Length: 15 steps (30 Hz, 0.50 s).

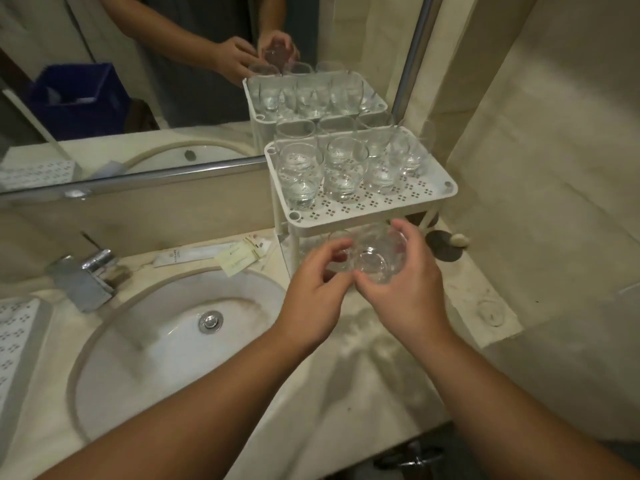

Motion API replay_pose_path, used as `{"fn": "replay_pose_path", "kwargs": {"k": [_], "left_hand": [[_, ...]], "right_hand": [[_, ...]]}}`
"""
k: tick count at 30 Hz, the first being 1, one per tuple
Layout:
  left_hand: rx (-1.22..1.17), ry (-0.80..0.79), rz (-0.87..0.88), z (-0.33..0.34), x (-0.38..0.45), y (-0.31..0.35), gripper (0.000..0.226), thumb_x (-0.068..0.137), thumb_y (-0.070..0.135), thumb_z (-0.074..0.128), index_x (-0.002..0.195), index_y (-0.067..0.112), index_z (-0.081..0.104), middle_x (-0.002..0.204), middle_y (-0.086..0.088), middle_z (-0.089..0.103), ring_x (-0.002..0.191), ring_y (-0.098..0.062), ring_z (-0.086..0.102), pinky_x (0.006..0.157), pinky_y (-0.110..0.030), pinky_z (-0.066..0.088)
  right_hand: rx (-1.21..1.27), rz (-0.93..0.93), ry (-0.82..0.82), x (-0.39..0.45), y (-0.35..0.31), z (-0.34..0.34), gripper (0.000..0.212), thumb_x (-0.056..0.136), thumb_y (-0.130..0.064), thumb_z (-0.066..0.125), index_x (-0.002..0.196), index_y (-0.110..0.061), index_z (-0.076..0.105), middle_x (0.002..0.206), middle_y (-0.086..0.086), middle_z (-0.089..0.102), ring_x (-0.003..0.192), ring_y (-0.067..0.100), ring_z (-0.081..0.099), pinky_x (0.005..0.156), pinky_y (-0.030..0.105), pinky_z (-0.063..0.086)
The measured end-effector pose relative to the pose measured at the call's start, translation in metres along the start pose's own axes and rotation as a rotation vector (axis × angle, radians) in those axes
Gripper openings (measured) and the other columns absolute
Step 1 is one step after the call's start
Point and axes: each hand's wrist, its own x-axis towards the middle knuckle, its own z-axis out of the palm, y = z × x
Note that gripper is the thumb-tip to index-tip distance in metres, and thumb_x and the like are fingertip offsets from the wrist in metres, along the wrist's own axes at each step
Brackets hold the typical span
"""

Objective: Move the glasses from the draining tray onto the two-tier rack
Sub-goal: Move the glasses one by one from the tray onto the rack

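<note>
A white two-tier rack (408,206) stands on the counter against the mirror. Its perforated top tier carries several clear glasses (341,171), mostly toward the back and left. My right hand (405,292) grips a clear glass (375,256), tilted with its base toward me, right in front of the lower tier. My left hand (317,292) is beside it with fingers spread, fingertips touching the glass's left side. Another glass (334,237) shows dimly on the lower tier behind my hands. The white perforated draining tray (14,337) is cut off at the left edge.
A white oval sink (180,341) with a chrome tap (86,275) fills the counter's left half. Toiletry sachets (239,256) lie behind it. A dark round object (443,245) sits right of the rack. A mirror (138,81) covers the back wall; a beige wall closes the right.
</note>
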Motion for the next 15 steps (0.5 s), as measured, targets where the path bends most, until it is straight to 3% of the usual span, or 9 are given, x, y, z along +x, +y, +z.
{"fn": "replay_pose_path", "kwargs": {"k": [2, 4, 8, 15], "left_hand": [[-0.013, 0.033, -0.088, -0.004, -0.006, -0.015, 0.047, 0.077, 0.031, 0.058, 0.124, 0.033, 0.064, 0.118, 0.003, 0.063, 0.102, -0.018, 0.064, 0.089, -0.036, 0.053], [-0.04, 0.041, -0.162, -0.006, -0.011, -0.029, 0.049, 0.075, 0.033, 0.059, 0.124, 0.032, 0.064, 0.116, 0.0, 0.063, 0.099, -0.018, 0.065, 0.085, -0.034, 0.052], [-0.122, 0.072, -0.33, -0.007, -0.014, -0.053, 0.051, 0.071, 0.034, 0.06, 0.121, 0.042, 0.063, 0.117, 0.01, 0.062, 0.088, -0.008, 0.068, 0.074, -0.028, 0.05], [-0.201, 0.129, -0.452, 0.001, 0.0, -0.075, 0.056, 0.07, 0.033, 0.063, 0.123, 0.047, 0.056, 0.125, 0.024, 0.057, 0.097, -0.006, 0.069, 0.071, -0.026, 0.052]], "right_hand": [[0.004, 0.031, -0.031, -0.012, 0.007, 0.015, 0.091, 0.063, -0.038, 0.085, 0.141, -0.026, 0.04, 0.132, -0.005, 0.054, 0.122, 0.013, 0.051, 0.1, 0.034, 0.045], [0.008, 0.073, -0.087, -0.02, 0.016, 0.029, 0.095, 0.064, -0.038, 0.086, 0.144, -0.025, 0.037, 0.136, -0.004, 0.053, 0.125, 0.014, 0.049, 0.101, 0.032, 0.043], [0.002, 0.122, -0.2, -0.024, 0.035, 0.053, 0.094, 0.066, -0.032, 0.086, 0.145, -0.023, 0.037, 0.139, -0.003, 0.05, 0.129, 0.015, 0.045, 0.104, 0.028, 0.038], [-0.077, 0.112, -0.354, -0.001, 0.062, 0.083, 0.086, 0.069, -0.019, 0.084, 0.142, -0.018, 0.038, 0.14, 0.003, 0.047, 0.128, 0.019, 0.044, 0.1, 0.025, 0.038]]}}
